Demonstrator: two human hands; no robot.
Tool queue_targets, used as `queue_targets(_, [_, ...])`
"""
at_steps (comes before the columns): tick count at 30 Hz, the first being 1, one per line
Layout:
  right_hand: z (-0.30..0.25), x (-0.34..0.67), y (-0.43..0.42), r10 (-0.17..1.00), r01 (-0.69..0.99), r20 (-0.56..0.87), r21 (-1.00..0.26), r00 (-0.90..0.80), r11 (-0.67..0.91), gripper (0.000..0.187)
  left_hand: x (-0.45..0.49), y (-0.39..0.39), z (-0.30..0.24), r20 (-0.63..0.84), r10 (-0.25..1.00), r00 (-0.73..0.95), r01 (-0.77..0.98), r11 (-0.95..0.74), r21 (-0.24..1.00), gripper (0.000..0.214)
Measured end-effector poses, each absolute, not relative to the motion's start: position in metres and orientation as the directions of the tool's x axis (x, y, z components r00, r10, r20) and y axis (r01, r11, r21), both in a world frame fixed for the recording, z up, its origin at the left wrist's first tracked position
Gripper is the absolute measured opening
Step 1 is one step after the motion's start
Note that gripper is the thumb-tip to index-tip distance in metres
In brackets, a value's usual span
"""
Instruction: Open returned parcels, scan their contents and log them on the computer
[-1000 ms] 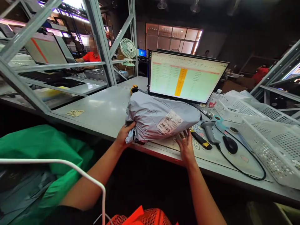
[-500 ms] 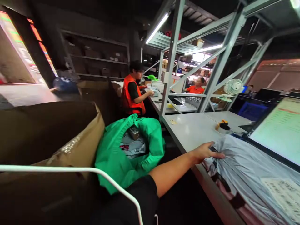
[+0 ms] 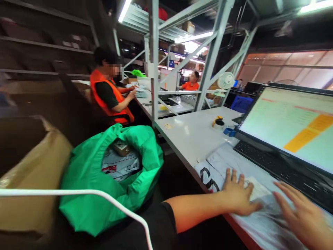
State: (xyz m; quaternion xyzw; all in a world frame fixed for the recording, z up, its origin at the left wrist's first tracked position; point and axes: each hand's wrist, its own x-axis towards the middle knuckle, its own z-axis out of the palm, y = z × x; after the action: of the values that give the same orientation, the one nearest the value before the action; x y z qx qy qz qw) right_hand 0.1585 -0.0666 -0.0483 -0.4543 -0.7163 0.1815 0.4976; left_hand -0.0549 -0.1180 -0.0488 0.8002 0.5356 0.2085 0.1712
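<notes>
My left hand [image 3: 238,194] lies with spread fingers on a white plastic mailing bag [image 3: 223,159] at the table's near edge. Black lettering shows on the bag's left end, and a pale label [image 3: 256,187] is partly covered by my fingers. To the right, my right hand [image 3: 301,211] is held over the bag with its fingers stretched out, a little blurred. Whether it touches the bag I cannot tell. A black keyboard [image 3: 281,170] lies just beyond the bag, below a lit monitor [image 3: 291,121].
Left of the table [image 3: 187,132] stands an open green sack [image 3: 85,187] with parcels inside, beside a large cardboard box [image 3: 39,187]. Tape rolls [image 3: 218,123] lie on the table. A metal frame post [image 3: 154,69] rises at its far end. A co-worker in an orange vest [image 3: 101,90] sits beyond.
My left hand has let go of the bag's gathered edge and now lies flat on it. My right hand has come into view. The view has turned right.
</notes>
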Motion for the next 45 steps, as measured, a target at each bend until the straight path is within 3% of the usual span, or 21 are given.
queue_targets(3, [-0.074, 0.163, -0.077, 0.898, 0.7, 0.397, -0.586, -0.189, 0.407, 0.088, -0.052, -0.132, -0.071, 0.187, 0.884, 0.429, 0.765, -0.465, 0.446, 0.084])
queue_targets(10, [-0.078, 0.159, -0.09, 0.976, 0.801, 0.138, -0.559, -0.166, 0.215, 0.068, -0.067, -0.118, -0.079, 0.265, 0.853, 0.45, 0.808, -0.515, 0.285, 0.069])
queue_targets(12, [-0.059, 0.183, -0.092, 0.979, 0.812, 0.146, -0.549, -0.14, 0.198, 0.065, -0.068, -0.115, -0.079, 0.27, 0.835, 0.479, 0.801, -0.542, 0.253, 0.066])
queue_targets(14, [-0.037, 0.219, -0.097, 0.972, 0.865, 0.234, -0.491, 0.018, 0.102, 0.06, -0.068, -0.115, -0.074, 0.266, 0.825, 0.498, 0.802, -0.555, 0.222, 0.063])
queue_targets(16, [-0.019, 0.257, -0.104, 0.919, 0.909, 0.287, -0.392, 0.269, -0.144, 0.057, -0.064, -0.119, -0.067, 0.272, 0.814, 0.514, 0.803, -0.568, 0.18, 0.061])
queue_targets(19, [-0.009, 0.296, -0.111, 0.817, 0.826, 0.165, -0.24, 0.553, -0.51, 0.061, -0.043, -0.134, -0.059, 0.301, 0.738, 0.604, 0.738, -0.661, 0.139, 0.055])
queue_targets(24, [-0.02, 0.298, -0.098, 0.76, 0.747, 0.016, -0.196, 0.65, -0.635, 0.063, 0.007, -0.161, -0.073, 0.285, 0.639, 0.714, 0.623, -0.766, 0.157, 0.076])
queue_targets(26, [-0.017, 0.292, -0.091, 0.756, 0.74, -0.002, -0.204, 0.654, -0.641, 0.06, 0.015, -0.164, -0.082, 0.279, 0.641, 0.715, 0.622, -0.765, 0.167, 0.08])
queue_targets(31, [0.038, 0.283, -0.102, 0.838, 0.784, -0.105, -0.308, 0.535, -0.539, 0.029, 0.011, -0.161, -0.09, 0.272, 0.634, 0.724, 0.604, -0.773, 0.196, 0.079])
queue_targets(34, [0.083, 0.263, -0.129, 0.937, 0.822, -0.268, -0.464, 0.224, -0.329, 0.036, 0.011, -0.162, -0.09, 0.292, 0.633, 0.717, 0.603, -0.774, 0.196, 0.079])
queue_targets(37, [0.113, 0.227, -0.151, 0.906, 0.802, -0.402, -0.581, -0.131, -0.141, 0.044, 0.013, -0.163, -0.09, 0.301, 0.638, 0.708, 0.606, -0.769, 0.205, 0.079])
queue_targets(42, [0.121, 0.178, -0.15, 0.854, 0.821, -0.37, -0.56, -0.366, 0.109, 0.038, 0.011, -0.164, -0.091, 0.303, 0.652, 0.695, 0.602, -0.758, 0.251, 0.079])
queue_targets(45, [0.112, 0.18, -0.139, 0.883, 0.827, -0.296, -0.54, -0.363, 0.159, 0.038, 0.011, -0.165, -0.092, 0.318, 0.651, 0.689, 0.591, -0.759, 0.275, 0.078])
